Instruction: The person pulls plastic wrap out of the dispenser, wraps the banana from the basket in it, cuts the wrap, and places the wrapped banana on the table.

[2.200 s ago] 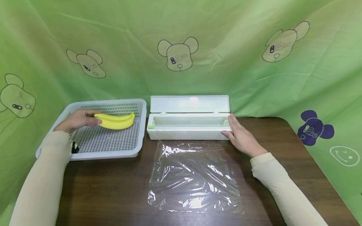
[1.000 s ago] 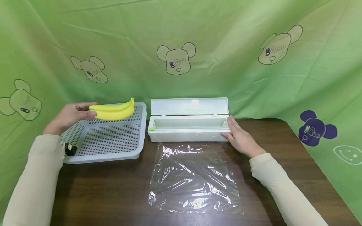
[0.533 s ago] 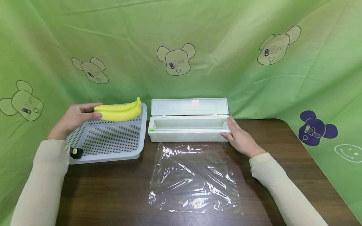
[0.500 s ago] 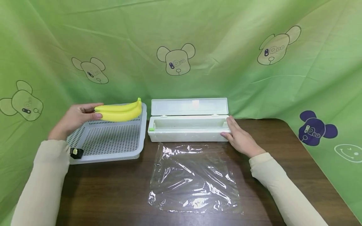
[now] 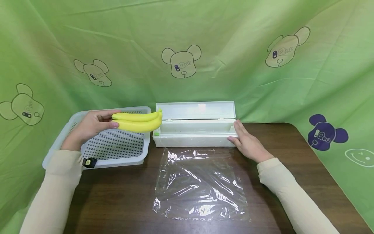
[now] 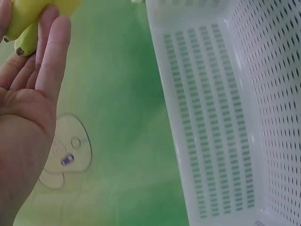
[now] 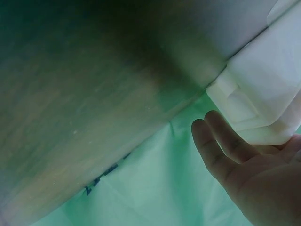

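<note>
A pair of joined yellow bananas (image 5: 137, 123) is held in my left hand (image 5: 94, 123), thumb in front and fingers behind, at the end away from the stem. They hang above the right rim of the grey-white basket (image 5: 147, 139), their stem end overlapping the left end of a long white cling film box (image 5: 193, 141) in the head view. In the left wrist view, the banana tips (image 6: 27, 40) show between the fingers. My right hand (image 5: 248, 141) rests with straight fingers against the box's right end, thumb on its front; the right wrist view shows two fingers (image 7: 211, 150) extended past it.
Behind the box stands its raised lid (image 5: 193, 110). A sheet of clear plastic film (image 5: 201, 185) lies creased on the brown table (image 5: 117, 195) before the box. A green curtain (image 5: 222, 81) rises behind and at both sides. A small black device (image 5: 89, 162) sits at the left wrist.
My left hand has lifted the bananas out of the basket and carried them rightward, lowering slightly over the last half second. The right hand has stayed at the box's end.
</note>
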A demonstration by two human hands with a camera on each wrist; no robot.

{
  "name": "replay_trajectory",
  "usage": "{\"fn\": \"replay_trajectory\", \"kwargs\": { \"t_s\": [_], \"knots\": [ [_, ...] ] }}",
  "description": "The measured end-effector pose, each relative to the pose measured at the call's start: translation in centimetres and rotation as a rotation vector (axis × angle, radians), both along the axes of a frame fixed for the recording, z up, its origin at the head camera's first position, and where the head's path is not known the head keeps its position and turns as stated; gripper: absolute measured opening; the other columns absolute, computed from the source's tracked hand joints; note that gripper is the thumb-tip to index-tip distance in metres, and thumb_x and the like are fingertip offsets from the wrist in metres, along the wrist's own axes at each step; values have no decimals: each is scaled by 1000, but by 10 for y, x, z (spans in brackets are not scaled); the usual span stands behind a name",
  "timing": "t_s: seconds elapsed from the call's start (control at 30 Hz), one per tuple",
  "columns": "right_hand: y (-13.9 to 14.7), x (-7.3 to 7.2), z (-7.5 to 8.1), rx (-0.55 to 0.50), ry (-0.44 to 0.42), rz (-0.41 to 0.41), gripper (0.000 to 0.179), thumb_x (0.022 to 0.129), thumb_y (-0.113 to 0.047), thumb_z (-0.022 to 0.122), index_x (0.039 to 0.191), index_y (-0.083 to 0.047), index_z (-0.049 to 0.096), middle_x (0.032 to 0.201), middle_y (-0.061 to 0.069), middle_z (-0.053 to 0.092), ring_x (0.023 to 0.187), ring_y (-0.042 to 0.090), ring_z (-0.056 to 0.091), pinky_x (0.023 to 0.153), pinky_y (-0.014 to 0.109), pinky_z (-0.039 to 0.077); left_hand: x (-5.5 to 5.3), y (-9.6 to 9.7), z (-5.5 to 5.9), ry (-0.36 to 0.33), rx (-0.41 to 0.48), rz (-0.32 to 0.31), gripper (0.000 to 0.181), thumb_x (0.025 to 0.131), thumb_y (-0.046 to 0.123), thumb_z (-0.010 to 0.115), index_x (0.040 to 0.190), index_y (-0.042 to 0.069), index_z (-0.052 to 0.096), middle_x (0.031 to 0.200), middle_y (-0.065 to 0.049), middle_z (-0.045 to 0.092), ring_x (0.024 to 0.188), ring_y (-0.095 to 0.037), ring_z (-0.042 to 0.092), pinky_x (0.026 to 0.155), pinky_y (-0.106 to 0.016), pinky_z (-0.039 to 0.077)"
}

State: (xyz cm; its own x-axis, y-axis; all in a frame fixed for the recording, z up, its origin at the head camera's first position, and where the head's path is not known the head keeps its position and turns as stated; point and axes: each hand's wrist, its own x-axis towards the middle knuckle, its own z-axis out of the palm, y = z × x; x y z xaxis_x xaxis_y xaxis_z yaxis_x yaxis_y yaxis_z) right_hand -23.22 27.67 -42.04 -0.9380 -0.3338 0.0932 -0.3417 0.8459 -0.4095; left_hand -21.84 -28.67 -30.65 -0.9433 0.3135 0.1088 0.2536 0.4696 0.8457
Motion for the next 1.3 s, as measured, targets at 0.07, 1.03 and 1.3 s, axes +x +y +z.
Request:
{"fn": "replay_trajectory", "kwargs": {
  "t_s": [0.07, 1.03, 1.3],
  "knots": [
    [0, 0, 0, 0, 3, 0, 82, 107, -48, 43, 159, 2, 5, 165, 23, 1, 150, 41, 9, 114, 61, 21, 0, 6, 0, 9, 15, -24, 54, 93, 12, 75, 141, -2, 56, 111, -4, 70, 94, -14, 67, 81, -26, 56],
    [2, 1, 0, 15, 13, -4, 82, 107, -47, 44, 159, 3, 6, 165, 24, 3, 150, 40, 9, 115, 58, 20, 23, 91, -32, 1, 99, -110, 52, 88, 9, 79, 135, -3, 61, 109, -16, 69, 92, -22, 65, 78, -29, 57],
    [3, 0, -2, 14, 11, -8, 83, 106, -49, 44, 160, 2, 6, 165, 23, 2, 150, 40, 9, 116, 58, 20, 35, 130, -51, 5, 72, -153, 54, 86, 7, 80, 135, -4, 61, 110, -14, 68, 95, -24, 65, 81, -29, 56]
  ]
}}
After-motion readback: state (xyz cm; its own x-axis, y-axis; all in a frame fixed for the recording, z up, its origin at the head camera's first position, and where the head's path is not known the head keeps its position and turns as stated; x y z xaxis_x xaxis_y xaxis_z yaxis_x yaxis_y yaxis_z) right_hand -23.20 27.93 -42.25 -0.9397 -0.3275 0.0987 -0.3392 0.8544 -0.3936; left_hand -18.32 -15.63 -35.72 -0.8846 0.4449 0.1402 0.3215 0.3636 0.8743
